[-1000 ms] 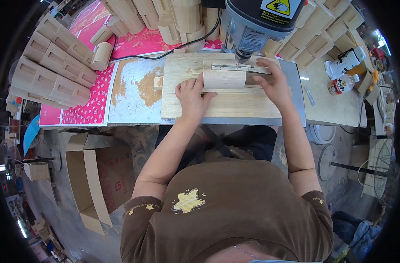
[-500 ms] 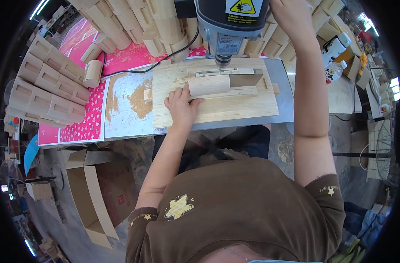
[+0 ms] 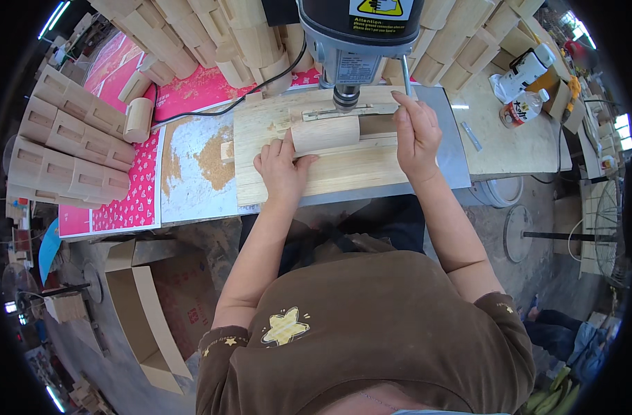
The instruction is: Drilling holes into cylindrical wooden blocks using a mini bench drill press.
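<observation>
A: Where's the rounded wooden block [image 3: 327, 133] at?
B: On the board [image 3: 357, 169], nearer its back edge than the front, close to the drill chuck [image 3: 345, 97]. Left hand [image 3: 282, 170] is spread, fingers against the block's left end; right hand [image 3: 419, 138] looks curled around the lever [image 3: 406, 75].
A: Risks?
B: One-sided bracing (yikes) could let it twist if the drill catches, I'd guess.

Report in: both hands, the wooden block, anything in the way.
Left hand against left end of wooden block. Right hand at drill lever. Block lying on board. Chuck hiding part of narrow strip behind block.
</observation>
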`<control>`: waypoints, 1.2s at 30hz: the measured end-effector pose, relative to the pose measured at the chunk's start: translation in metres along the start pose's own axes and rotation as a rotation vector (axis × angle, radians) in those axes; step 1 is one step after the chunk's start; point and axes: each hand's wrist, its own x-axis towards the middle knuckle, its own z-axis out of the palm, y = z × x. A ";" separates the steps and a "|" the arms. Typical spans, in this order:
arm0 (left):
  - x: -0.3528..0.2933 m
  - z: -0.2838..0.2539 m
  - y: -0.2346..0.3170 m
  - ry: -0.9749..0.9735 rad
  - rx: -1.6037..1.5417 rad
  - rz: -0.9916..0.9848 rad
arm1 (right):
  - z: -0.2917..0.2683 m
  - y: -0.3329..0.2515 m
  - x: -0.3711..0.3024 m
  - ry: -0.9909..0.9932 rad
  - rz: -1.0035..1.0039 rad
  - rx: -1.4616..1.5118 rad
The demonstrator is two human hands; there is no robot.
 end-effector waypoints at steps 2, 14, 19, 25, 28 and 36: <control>0.000 0.000 -0.001 0.006 0.000 -0.002 | -0.002 0.000 0.001 0.001 -0.018 0.015; 0.008 0.023 0.030 0.003 -0.060 0.034 | -0.016 -0.017 0.184 -0.077 -0.171 -0.422; 0.006 0.022 0.032 -0.021 -0.045 0.016 | -0.045 -0.031 0.152 -0.058 -0.018 -0.141; 0.000 0.015 0.024 -0.018 -0.018 -0.016 | -0.030 -0.044 0.043 -0.057 0.040 0.011; 0.004 0.019 0.029 -0.030 -0.020 0.008 | -0.010 -0.017 0.006 0.072 0.027 0.008; 0.004 0.021 0.026 -0.019 -0.025 -0.001 | -0.011 0.002 0.018 0.123 -0.300 0.002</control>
